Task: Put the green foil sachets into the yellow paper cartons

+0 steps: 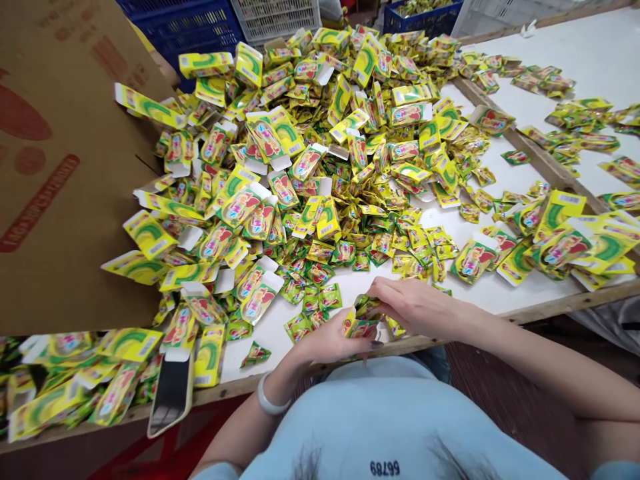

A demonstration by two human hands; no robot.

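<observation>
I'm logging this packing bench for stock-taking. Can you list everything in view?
cartons: many, yellow-green, heaped across table
sachets: many, green-yellow, loose by the heap
held carton: one, yellow-green, between both hands
cardboard box: one, brown, left
phone: one, dark screen, near table edge
crates: several, blue and white, behind table
table: one, white, under the heap
second table: one, white, right
bracelet: one, white, left wrist
left hand: one, under held carton
right hand: one, over held carton

One view only, worn on the person's head, facing forward and steeply down across the table (500, 293). The left hand (330, 343), right hand (417, 307) and small box (361, 325) between them sit nearest the lens. The pile of packets (325, 167) fills mid-frame, and the crates (190, 27) lie farthest.
</observation>
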